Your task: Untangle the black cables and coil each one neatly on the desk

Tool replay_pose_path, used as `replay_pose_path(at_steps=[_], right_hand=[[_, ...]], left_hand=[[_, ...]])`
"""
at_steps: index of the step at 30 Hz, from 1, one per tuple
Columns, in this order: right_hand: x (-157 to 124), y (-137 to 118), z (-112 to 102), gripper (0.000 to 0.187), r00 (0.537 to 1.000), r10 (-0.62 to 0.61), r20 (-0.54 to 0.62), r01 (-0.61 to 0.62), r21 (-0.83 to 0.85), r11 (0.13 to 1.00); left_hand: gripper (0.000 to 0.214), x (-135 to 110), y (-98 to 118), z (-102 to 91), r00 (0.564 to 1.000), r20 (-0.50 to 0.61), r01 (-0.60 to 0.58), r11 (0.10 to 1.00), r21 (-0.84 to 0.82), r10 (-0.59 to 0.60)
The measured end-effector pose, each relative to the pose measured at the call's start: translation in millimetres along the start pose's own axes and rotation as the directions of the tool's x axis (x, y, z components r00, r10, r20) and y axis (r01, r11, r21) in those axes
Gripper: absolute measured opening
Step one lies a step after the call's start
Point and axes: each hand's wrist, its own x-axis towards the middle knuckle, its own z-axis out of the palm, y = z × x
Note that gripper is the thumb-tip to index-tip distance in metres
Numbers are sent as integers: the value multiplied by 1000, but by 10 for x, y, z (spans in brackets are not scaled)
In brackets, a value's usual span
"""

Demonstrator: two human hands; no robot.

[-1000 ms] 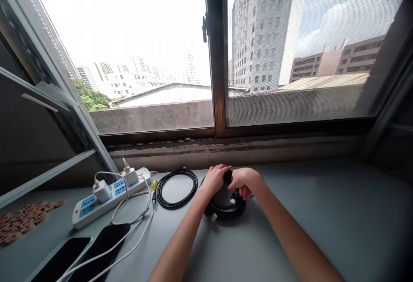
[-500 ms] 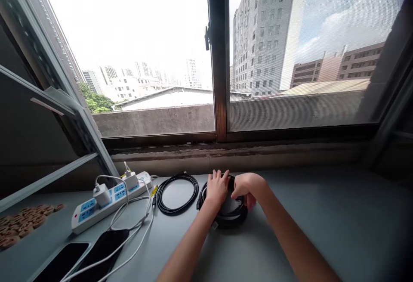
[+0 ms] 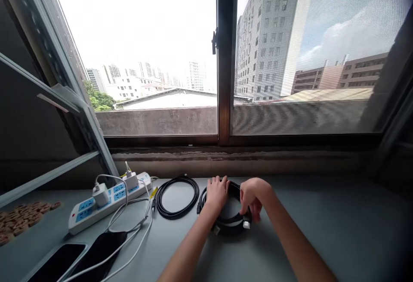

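A thick coil of black cable point(image 3: 229, 229) lies on the grey table in front of me. My left hand point(image 3: 217, 193) rests over the coil's left side, its fingers curled over the far edge and holding it. At the coil's right side, my right hand point(image 3: 253, 196) bends down with thumb and fingers pinched on the cable. A silvery-white plug point(image 3: 247, 224), the cable's end, sticks out just below my right fingers. Another connector point(image 3: 216, 230) shows at the coil's near edge. Part of the coil is hidden under both hands.
Left of the coil lies a second, thinner loop of black cable point(image 3: 177, 216). Farther left are a white power strip point(image 3: 109, 206) with chargers, tangled white cords point(image 3: 142, 221) and two dark phones point(image 3: 61, 262). The window frame point(image 3: 224, 101) rises behind the table.
My right hand has shifted slightly right and toward me along the coil, and the white plug now shows below it. My left hand keeps its place on the coil. The camera view has tilted slightly.
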Motion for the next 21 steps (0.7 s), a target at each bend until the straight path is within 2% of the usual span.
replay_pose_path(at_steps=[5,10,14,21], right_hand=[[-53,21,13,20,991,-66,-120,74,56,996],[-235,70,27,24,955,-157,-251,182,80,980],[-356,166,49,23,919,-240,-313,289,120,950],[-563,338,80,23,827,-401,-394,506,212,836]], left_hand=[[33,-3,67,-127,1000,11,-6,999,-49,6],[30,1,79,-328,999,-35,20,993,-114,-24],[25,20,-28,-561,989,-116,68,982,-176,-89],[20,35,-287,-935,943,-246,145,944,-297,-222]])
